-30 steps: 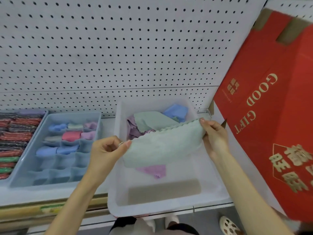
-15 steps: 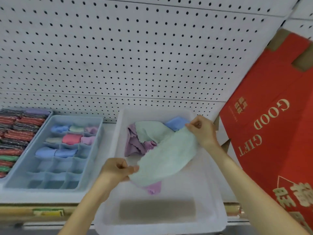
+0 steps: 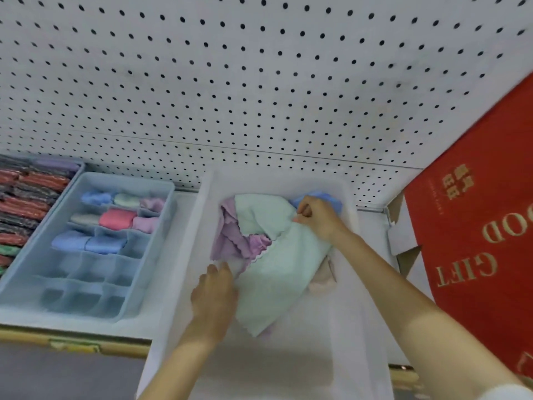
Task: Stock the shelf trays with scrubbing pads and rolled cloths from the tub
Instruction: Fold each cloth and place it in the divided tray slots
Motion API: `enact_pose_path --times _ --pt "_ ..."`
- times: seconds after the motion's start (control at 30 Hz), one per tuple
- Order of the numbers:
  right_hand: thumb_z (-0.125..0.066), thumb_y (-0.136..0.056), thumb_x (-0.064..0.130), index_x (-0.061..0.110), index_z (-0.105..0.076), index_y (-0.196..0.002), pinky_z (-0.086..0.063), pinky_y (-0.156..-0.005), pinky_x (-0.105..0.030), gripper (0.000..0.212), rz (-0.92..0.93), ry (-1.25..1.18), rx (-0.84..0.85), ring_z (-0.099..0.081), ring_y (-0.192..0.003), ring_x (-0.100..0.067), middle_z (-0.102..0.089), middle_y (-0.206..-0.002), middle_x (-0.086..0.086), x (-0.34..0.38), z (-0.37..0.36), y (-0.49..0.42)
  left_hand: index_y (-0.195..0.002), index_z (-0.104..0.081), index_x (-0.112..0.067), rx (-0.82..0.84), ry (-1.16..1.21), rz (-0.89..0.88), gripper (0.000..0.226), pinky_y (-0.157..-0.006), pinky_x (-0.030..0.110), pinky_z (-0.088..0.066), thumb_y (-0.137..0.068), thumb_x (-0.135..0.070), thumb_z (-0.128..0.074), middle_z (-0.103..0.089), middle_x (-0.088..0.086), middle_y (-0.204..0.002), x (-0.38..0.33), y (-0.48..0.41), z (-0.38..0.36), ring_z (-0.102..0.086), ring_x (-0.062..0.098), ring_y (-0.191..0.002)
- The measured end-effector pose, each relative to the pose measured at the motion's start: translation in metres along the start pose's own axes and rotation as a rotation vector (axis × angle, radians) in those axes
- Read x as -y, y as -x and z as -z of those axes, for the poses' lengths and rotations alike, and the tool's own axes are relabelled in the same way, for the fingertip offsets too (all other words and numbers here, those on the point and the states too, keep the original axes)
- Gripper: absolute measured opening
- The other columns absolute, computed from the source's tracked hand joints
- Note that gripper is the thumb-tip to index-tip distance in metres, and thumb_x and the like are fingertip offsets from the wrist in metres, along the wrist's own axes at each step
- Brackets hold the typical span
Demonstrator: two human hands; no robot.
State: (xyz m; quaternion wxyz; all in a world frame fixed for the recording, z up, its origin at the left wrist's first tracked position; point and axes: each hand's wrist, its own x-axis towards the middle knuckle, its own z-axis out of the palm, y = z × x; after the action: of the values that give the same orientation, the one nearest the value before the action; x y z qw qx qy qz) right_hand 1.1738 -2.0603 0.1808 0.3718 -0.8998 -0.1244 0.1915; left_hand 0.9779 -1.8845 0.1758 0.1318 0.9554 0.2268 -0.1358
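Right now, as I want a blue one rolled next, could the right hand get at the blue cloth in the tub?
Likely yes: the right hand lies just in front of the blue cloth, its shown part uncovered, but it must first release the mint cloth it pinches.

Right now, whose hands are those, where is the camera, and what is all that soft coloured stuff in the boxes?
There is no machine here. These are a person's two bare hands, filmed by one camera worn on their head, looking down. The right hand pinches the top corner of a mint green cloth in a clear tub. The left hand is at the cloth's lower edge, but its grip is too blurred to tell. A purple cloth and a blue cloth lie in the tub too. On the shelf to the left sits a blue tray with little compartments, some holding rolled cloths. Further left are stacked scrubbing pads. A red box stands on the right.
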Motion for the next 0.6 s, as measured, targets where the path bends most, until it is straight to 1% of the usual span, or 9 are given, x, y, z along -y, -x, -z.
enact_pose_path --times 0.07,0.13,0.2,0.23,0.3,0.33,0.43,0.53,0.6 --pt "-0.074 -0.08 0.018 0.012 -0.049 -0.094 -0.034 -0.056 -0.012 0.03 -0.037 -0.013 0.084 -0.045 -0.068 -0.009 -0.046 -0.072 0.007 -0.001 0.005 0.003 -0.119 -0.049 -0.014 -0.118 0.025 -0.151 0.029 -0.081 0.036 -0.046 -0.092 -0.025 -0.052 -0.052 0.006 -0.116 -0.013 -0.015 0.006 -0.055 0.026 -0.107" --pt "-0.075 -0.079 0.016 0.012 -0.047 -0.105 -0.034 -0.058 -0.011 0.039 -0.075 0.045 0.197 -0.044 -0.075 -0.01 -0.046 -0.084 0.007 -0.002 0.011 0.008 -0.107 -0.058 -0.013 -0.142 0.283 -0.3 0.018 -0.081 0.039 -0.048 -0.091 -0.021 -0.056 -0.057 0.007 -0.107 -0.029 -0.037 0.013 -0.059 0.026 -0.099" --pt "-0.073 -0.079 0.007 0.007 -0.049 -0.115 -0.036 -0.061 -0.013 0.044 -0.088 0.023 0.212 -0.046 -0.084 -0.012 -0.049 -0.095 0.003 -0.002 0.014 0.014 -0.098 -0.063 -0.011 -0.074 0.585 -0.365 0.01 -0.08 0.036 -0.05 -0.088 -0.01 -0.061 -0.06 0.005 -0.101 -0.05 -0.056 0.018 -0.062 0.019 -0.089" --pt "-0.072 -0.079 0.004 0.006 -0.05 -0.114 -0.037 -0.061 -0.012 0.041 -0.081 -0.022 0.191 -0.048 -0.082 -0.012 -0.052 -0.091 0.003 0.0 0.016 0.017 -0.098 -0.063 -0.011 -0.027 0.725 -0.367 0.012 -0.079 0.027 -0.051 -0.087 -0.007 -0.064 -0.06 0.002 -0.101 -0.059 -0.062 0.02 -0.061 0.014 -0.089" --pt "-0.071 -0.079 -0.001 0.009 -0.054 -0.103 -0.037 -0.056 -0.009 0.031 -0.037 -0.134 0.163 -0.05 -0.066 -0.002 -0.053 -0.074 0.006 0.006 0.022 0.026 -0.102 -0.063 -0.013 0.054 0.909 -0.383 0.02 -0.078 0.008 -0.043 -0.084 -0.007 -0.069 -0.058 -0.001 -0.107 -0.074 -0.07 0.021 -0.057 0.006 -0.094" --pt "-0.071 -0.078 -0.001 0.012 -0.055 -0.096 -0.035 -0.054 -0.01 0.027 -0.01 -0.175 0.161 -0.046 -0.058 0.003 -0.051 -0.067 0.008 0.009 0.026 0.031 -0.101 -0.063 -0.016 0.081 0.964 -0.409 0.023 -0.08 0.006 -0.04 -0.082 -0.006 -0.071 -0.058 -0.002 -0.109 -0.078 -0.075 0.018 -0.055 0.001 -0.097" --pt "-0.073 -0.078 0.003 0.026 -0.056 -0.078 -0.028 -0.052 -0.011 0.029 0.057 -0.186 0.131 -0.035 -0.05 0.0 -0.039 -0.055 0.013 0.018 0.039 0.044 -0.091 -0.06 -0.026 0.196 1.081 -0.427 0.03 -0.086 0.01 -0.039 -0.076 -0.005 -0.076 -0.058 -0.004 -0.106 -0.086 -0.084 0.018 -0.056 0.002 -0.099" --pt "-0.073 -0.078 0.001 0.027 -0.056 -0.073 -0.026 -0.052 -0.012 0.031 0.093 -0.201 0.103 -0.032 -0.049 -0.002 -0.036 -0.048 0.014 0.021 0.049 0.052 -0.085 -0.059 -0.015 0.312 1.226 -0.41 0.026 -0.068 0.012 -0.043 -0.075 0.003 -0.075 -0.062 -0.011 -0.087 -0.092 -0.085 0.025 -0.059 -0.002 -0.075" --pt "-0.073 -0.078 -0.001 0.019 -0.058 -0.075 -0.027 -0.053 -0.012 0.025 0.089 -0.226 0.091 -0.033 -0.048 -0.001 -0.04 -0.046 0.016 0.022 0.053 0.053 -0.082 -0.059 -0.009 0.356 1.246 -0.458 0.023 -0.064 0.014 -0.043 -0.075 0.007 -0.073 -0.064 -0.013 -0.075 -0.092 -0.088 0.025 -0.058 -0.002 -0.066"
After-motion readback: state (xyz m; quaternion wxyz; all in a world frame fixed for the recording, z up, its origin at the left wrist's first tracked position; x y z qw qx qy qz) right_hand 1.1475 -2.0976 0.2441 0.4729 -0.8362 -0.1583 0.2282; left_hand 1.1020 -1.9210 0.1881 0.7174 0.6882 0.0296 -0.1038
